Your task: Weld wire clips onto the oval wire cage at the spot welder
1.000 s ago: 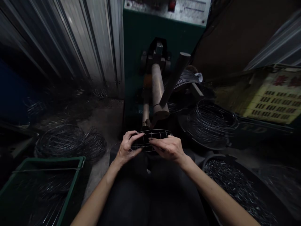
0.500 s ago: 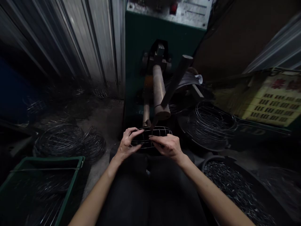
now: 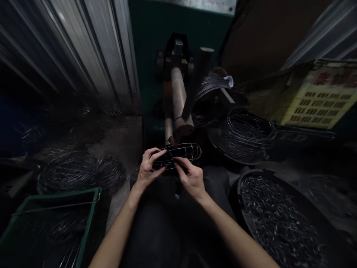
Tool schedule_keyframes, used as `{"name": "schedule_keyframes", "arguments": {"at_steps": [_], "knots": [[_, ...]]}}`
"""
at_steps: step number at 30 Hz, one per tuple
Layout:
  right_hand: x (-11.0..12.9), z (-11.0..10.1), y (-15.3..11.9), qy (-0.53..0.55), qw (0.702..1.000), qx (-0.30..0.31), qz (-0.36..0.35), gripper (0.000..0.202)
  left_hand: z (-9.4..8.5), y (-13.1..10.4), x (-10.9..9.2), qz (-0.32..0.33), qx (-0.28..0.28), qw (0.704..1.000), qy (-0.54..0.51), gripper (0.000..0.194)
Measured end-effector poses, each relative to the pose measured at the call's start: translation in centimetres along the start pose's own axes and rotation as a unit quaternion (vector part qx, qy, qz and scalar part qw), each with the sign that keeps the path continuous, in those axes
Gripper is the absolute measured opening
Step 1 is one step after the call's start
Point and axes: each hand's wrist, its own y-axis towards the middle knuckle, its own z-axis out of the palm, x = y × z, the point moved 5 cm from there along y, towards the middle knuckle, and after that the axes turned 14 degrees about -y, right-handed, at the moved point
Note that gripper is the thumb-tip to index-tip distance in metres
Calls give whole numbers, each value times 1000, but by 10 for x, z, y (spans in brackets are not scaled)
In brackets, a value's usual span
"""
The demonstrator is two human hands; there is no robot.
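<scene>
A half-formed oval cage of thin dark wire [image 3: 178, 155] is pinched by the left hand [image 3: 147, 169] and right hand [image 3: 190, 178] below the brown metal roller [image 3: 180, 100]; shaping appears unfinished.

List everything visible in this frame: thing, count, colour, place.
wire cage: 1, dark metal, centre, held in front of the machine
machine: 1, green body, top centre, with a brownish cylinder sloping toward the cage
wire rings: a pile, dark, in a round pan right of the machine
tub: 1, black, lower right, filled with small metal pieces
crate: 1, green, lower left, wire parts inside
finished wire cages: several, dark, on the floor left, behind the crate
corrugated wall: grey, upper left
yellow box: 1, right edge
left hand: grips the cage's left end
right hand: fingertips on the cage's front wires
</scene>
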Motion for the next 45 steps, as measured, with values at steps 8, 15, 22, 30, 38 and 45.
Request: {"name": "schedule_keyframes", "arguments": {"at_steps": [8, 15, 22, 30, 38, 45], "knots": [[12, -8, -9, -116, 985, -116, -57, 24, 2, 0, -2, 11, 23, 999, 31, 52], [-4, -35, -19, -196, 977, -75, -43, 29, 1, 2, -2, 28, 3, 998, 48, 53], [-7, -50, -21, -88, 992, -28, 90, 16, 3, 0, -3, 25, 10, 998, 52, 51], [-4, -27, 5, 14, 983, 10, 184, 17, 5, -1, -7, 22, 28, 998, 59, 51], [3, -15, -1, -45, 984, -73, 155, 26, 4, -2, -5, 10, 21, 999, 42, 50], [2, -5, 0, -47, 985, -78, 143, 26, 2, -3, -3, 0, 10, 1000, 27, 48]]}}
